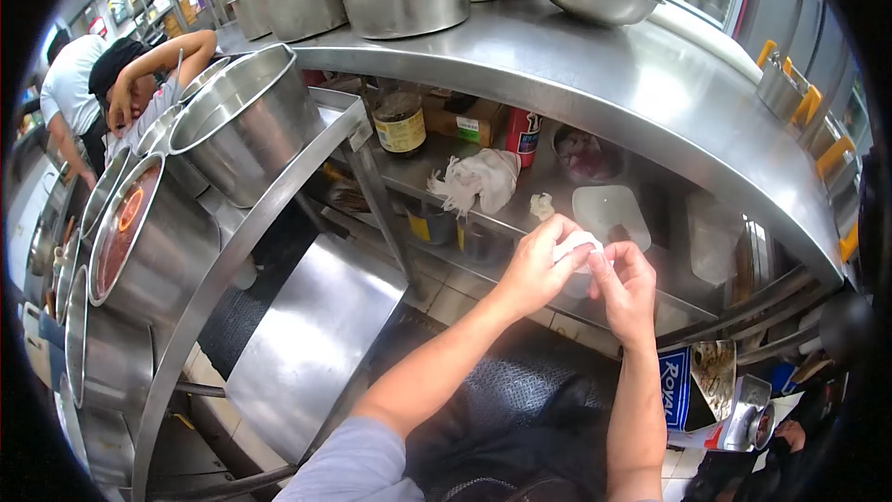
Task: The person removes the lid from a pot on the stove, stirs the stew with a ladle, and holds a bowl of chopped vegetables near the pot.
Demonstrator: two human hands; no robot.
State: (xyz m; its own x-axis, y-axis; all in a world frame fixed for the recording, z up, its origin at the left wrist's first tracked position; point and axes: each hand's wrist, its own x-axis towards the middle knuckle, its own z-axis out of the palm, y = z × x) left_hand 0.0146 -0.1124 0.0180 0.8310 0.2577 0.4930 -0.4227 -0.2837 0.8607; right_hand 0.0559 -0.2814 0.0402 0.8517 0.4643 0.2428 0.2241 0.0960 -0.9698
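Grey sleeve [348, 467], seven o'clock; left hand [541, 265], right hand [629, 290] together, pinching white piece [573, 242]; bundled cloth [480, 180] at hands' ten o'clock.

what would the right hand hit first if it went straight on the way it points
Past the small white piece it holds, the right hand would probably meet the white container on the shelf under the counter, though depth is unclear.

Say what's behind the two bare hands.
Visible: a white rectangular tray and a small crumpled whitish scrap. Left hand and right hand hide part of the tray's near edge.
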